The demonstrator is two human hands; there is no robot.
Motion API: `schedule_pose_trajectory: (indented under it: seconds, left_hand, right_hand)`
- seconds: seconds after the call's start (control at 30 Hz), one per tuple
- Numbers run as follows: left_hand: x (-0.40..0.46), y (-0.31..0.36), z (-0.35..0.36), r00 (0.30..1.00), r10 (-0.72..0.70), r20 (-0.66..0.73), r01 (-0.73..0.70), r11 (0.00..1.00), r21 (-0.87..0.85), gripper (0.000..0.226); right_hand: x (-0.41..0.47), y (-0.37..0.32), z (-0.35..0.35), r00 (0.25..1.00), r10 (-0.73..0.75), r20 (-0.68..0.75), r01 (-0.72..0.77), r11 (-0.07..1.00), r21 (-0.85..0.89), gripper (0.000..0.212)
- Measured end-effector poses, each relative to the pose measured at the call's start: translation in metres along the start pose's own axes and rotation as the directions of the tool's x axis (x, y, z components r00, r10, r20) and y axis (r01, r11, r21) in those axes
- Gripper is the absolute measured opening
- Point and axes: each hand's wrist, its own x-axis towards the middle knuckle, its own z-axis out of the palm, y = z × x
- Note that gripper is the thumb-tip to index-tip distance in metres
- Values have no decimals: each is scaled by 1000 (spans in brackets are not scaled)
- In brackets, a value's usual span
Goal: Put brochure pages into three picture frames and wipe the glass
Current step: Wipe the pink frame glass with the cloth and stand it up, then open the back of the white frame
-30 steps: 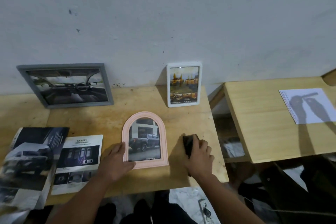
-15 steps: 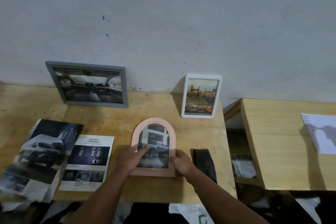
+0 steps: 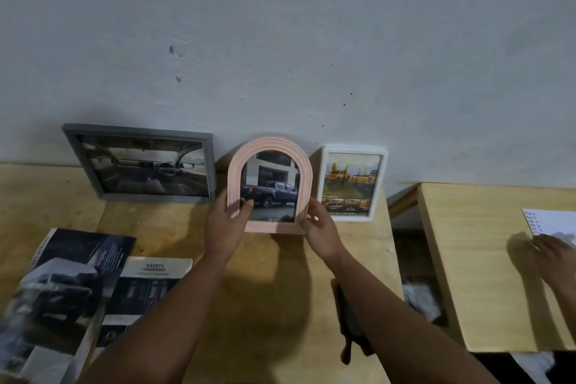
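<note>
I hold the pink arched frame (image 3: 270, 150) upright between the other two frames, near the wall; it shows a dark pickup page. My left hand (image 3: 227, 221) grips its lower left side, thumb on the glass. My right hand (image 3: 322, 227) grips its lower right edge. The grey frame (image 3: 140, 162) with a car interior page leans on the wall at the left. The white frame (image 3: 353, 184) with a yellow trucks page stands at the right. The dark cloth (image 3: 349, 327) lies on the table, partly hidden under my right forearm.
Loose brochure pages (image 3: 62, 299) and a "SAFETY" sheet (image 3: 149, 287) lie at the front left of the wooden table (image 3: 280, 290). A second table (image 3: 486, 259) stands to the right across a gap, with a spiral notepad (image 3: 551, 221) and another person's hand (image 3: 554, 256).
My right hand let go of the dark cloth and joined the left on the pink frame. Both hands lifted the frame from lying flat and carried it back between the grey and white frames.
</note>
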Motion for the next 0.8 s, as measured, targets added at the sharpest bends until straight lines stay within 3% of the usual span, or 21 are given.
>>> schedule_pose_trajectory:
  seconds: [0.13, 0.37, 0.47, 0.57, 0.67, 0.73, 0.8]
  left_hand:
    - [24, 7, 5, 997, -14, 75, 12, 1000, 25, 91]
    - [15, -3, 15, 999, -16, 41, 12, 996, 85, 85]
    - [-4, -15, 26, 996, 65, -60, -55, 986, 159, 64]
    - [-25, -15, 52, 986, 131, 108, -149, 971, 186, 48]
    - [-39, -1, 90, 946, 183, 268, -237, 954, 185, 47]
    - [-46, 16, 115, 935, 167, 313, -215, 968, 125, 52]
    - [-49, 31, 137, 938, 127, 323, -154, 986, 60, 58]
  right_hand:
    - [23, -4, 2, 997, -2, 74, 3, 1000, -19, 52]
    - [6, 7, 2, 996, 61, 65, -69, 990, 124, 58]
    - [-7, 9, -11, 996, 3, -91, 1, 999, 41, 45]
    - [-12, 12, -37, 949, -22, -314, 34, 999, 32, 34]
    - [-3, 8, -76, 855, 11, -519, 39, 996, 85, 31]
    - [9, 0, -102, 835, 50, -548, 43, 987, 155, 35]
    - [22, -9, -123, 868, 75, -491, 2, 988, 154, 46]
